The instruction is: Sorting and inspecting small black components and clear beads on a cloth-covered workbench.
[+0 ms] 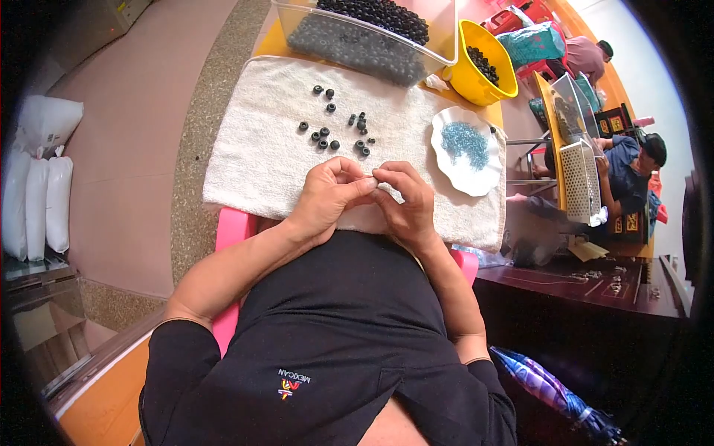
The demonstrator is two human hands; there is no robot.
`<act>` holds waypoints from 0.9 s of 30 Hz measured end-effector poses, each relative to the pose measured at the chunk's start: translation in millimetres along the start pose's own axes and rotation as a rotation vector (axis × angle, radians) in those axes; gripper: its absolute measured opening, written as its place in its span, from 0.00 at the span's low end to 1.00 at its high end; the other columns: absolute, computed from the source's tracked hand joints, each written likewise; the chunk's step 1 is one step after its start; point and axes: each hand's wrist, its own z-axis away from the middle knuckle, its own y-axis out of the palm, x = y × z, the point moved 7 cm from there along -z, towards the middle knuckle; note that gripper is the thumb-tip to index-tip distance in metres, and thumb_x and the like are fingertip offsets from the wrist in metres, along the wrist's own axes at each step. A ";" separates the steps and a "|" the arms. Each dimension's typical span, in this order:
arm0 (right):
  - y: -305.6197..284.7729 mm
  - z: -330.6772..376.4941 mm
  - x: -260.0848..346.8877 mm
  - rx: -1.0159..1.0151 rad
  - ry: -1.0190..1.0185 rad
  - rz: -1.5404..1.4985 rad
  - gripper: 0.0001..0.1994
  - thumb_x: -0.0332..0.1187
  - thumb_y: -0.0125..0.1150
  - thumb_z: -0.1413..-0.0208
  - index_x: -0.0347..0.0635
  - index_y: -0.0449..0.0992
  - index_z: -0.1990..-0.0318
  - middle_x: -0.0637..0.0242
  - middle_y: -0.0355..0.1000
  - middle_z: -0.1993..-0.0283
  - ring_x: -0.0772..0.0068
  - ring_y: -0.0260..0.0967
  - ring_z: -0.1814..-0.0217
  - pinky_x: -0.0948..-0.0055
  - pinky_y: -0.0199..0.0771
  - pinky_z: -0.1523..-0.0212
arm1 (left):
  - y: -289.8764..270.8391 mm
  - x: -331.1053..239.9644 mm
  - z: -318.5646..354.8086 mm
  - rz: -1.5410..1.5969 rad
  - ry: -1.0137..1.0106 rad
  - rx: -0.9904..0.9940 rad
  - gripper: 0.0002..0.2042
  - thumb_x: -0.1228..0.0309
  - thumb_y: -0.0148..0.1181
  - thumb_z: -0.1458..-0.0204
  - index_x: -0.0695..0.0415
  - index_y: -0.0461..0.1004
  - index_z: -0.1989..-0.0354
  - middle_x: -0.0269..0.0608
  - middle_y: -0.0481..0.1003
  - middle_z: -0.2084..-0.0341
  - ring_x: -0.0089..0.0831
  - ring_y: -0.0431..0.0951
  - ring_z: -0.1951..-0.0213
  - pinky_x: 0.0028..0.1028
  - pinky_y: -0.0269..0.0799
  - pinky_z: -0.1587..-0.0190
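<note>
My left hand (pixel 333 195) and my right hand (pixel 405 195) meet over the near edge of a white towel (pixel 253 134). Thumb and forefinger are pinched on each hand, fingertips touching or nearly so. Whatever sits between them is too small to make out. Just beyond my fingers, several loose black beads (pixel 324 134) lie scattered on the towel, some larger and some smaller. To the right of my right hand, a white scalloped dish (pixel 471 183) holds a heap of tiny blue beads (pixel 465 145).
At the back stands a clear plastic bin (pixel 357 56) full of black beads, beside a yellow basin (pixel 462 74) with more. Two people (pixel 636 167) sit at the right by a long table. White sacks (pixel 58 201) stand at the left; a folded umbrella (pixel 554 390) lies lower right.
</note>
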 end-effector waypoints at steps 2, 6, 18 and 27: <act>1.0 0.6 -1.2 -0.009 -0.008 0.002 0.15 0.18 0.66 0.57 0.35 0.76 0.58 0.57 0.73 0.59 0.62 0.75 0.59 0.71 0.75 0.59 | 0.2 -0.8 0.0 -0.026 0.011 0.002 0.06 0.78 0.61 0.45 0.57 0.70 0.65 0.35 0.75 0.69 0.23 0.78 0.64 0.26 0.79 0.58; 0.3 1.5 -0.4 -0.015 -0.005 0.013 0.15 0.18 0.65 0.56 0.36 0.76 0.58 0.57 0.74 0.59 0.60 0.75 0.59 0.70 0.74 0.59 | -1.3 1.3 -2.4 -0.040 0.021 0.016 0.05 0.78 0.60 0.45 0.57 0.69 0.65 0.35 0.75 0.69 0.23 0.78 0.64 0.26 0.79 0.58; -7.9 -2.3 20.3 -0.153 -0.178 0.139 0.23 0.17 0.70 0.62 0.35 0.73 0.53 0.57 0.75 0.64 0.61 0.76 0.63 0.70 0.76 0.64 | -3.1 3.4 -3.3 -0.140 0.025 -0.005 0.06 0.76 0.62 0.44 0.58 0.69 0.66 0.37 0.77 0.70 0.22 0.78 0.66 0.23 0.77 0.59; -9.2 -3.2 14.5 -0.062 -0.157 0.063 0.23 0.18 0.69 0.60 0.36 0.73 0.53 0.56 0.74 0.65 0.59 0.75 0.64 0.68 0.75 0.65 | 1.8 -0.1 0.1 -0.155 0.034 -0.016 0.06 0.77 0.63 0.45 0.61 0.71 0.66 0.35 0.76 0.72 0.18 0.76 0.69 0.19 0.75 0.62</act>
